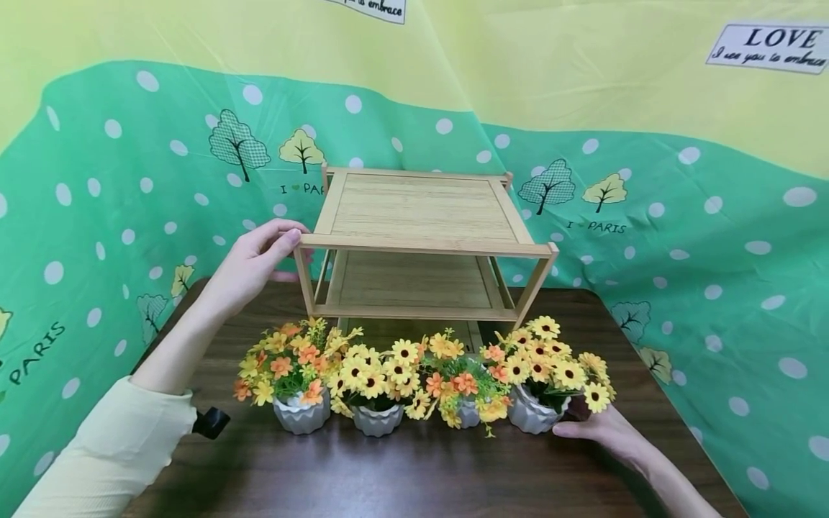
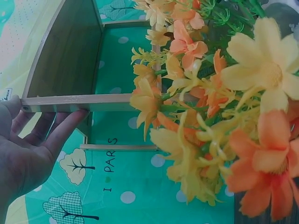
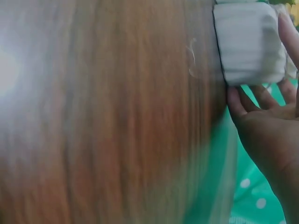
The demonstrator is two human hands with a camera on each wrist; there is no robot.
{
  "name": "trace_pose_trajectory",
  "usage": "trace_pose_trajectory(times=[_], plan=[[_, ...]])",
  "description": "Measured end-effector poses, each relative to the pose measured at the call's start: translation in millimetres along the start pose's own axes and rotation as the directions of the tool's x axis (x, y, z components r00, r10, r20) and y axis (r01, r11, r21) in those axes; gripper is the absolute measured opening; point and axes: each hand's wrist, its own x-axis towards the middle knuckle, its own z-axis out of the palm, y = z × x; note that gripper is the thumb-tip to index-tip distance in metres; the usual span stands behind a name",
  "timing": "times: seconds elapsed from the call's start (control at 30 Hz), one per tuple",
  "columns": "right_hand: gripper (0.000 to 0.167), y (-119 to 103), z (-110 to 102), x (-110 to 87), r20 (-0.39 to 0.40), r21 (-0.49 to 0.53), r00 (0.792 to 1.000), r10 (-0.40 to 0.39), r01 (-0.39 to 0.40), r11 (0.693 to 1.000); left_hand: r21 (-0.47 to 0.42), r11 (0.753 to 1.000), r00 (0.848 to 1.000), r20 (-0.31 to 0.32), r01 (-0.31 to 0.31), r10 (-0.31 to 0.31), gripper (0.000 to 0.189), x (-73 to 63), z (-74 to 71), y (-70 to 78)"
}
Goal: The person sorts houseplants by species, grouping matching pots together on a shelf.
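Note:
A light wooden tiered shelf [image 1: 421, 205] stands at the back of the table. My left hand [image 1: 249, 266] holds its front left corner, thumb on the front and fingers behind the post [image 2: 56, 103] in the left wrist view. At the right end of a row of potted flowers, my right hand [image 1: 605, 434] grips a white ridged pot [image 1: 532, 416] of yellow daisy-like flowers [image 1: 544, 363]. In the right wrist view the thumb and fingers lie around this pot [image 3: 247, 44]; some fingertips are hidden behind it.
To the left of the held pot, in front of the shelf, are an orange-and-yellow potted plant [image 1: 468, 411], a yellow daisy pot [image 1: 378, 420] and another orange-and-yellow one [image 1: 301, 416]. The dark wooden table [image 1: 388, 475] meets a green and yellow printed cloth [image 1: 712, 237] behind.

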Motion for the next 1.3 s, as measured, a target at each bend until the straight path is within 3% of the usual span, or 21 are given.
trace_pose_trajectory(times=[0.17, 0.63, 0.9, 1.2, 1.3], plan=[[0.094, -1.5, 11.3, 0.9, -0.137, -0.129, 0.991, -0.003, -0.015, 0.992, -0.005, 1.000, 1.000, 0.000, 0.002, -0.002, 0.052, -0.1, 0.5, -0.4], [0.088, -0.7, 20.1, 4.3, -0.231, -0.193, 0.969, -0.094, 0.049, 0.980, -0.015, 1.000, 1.000, -0.016, 0.004, -0.004, 0.051, -0.5, -0.1, -1.4], [0.079, -7.7, 14.2, 2.3, -0.194, 0.066, 0.981, 0.017, -0.004, 0.998, -0.028, 1.000, 1.000, -0.030, -0.003, 0.002, 0.051, -0.7, 1.4, -1.4], [0.070, -13.1, 10.0, -5.1, -0.153, 0.161, 0.988, -0.037, 0.062, 0.985, -0.033, 0.999, 0.999, -0.040, -0.001, 0.000, 0.050, -1.2, 1.5, -0.7], [0.059, -14.8, 7.1, -7.8, -0.164, 0.158, 0.986, -0.021, 0.048, 0.986, -0.038, 0.999, 0.999, -0.039, 0.002, -0.004, 0.051, -1.2, 2.3, -1.4]])
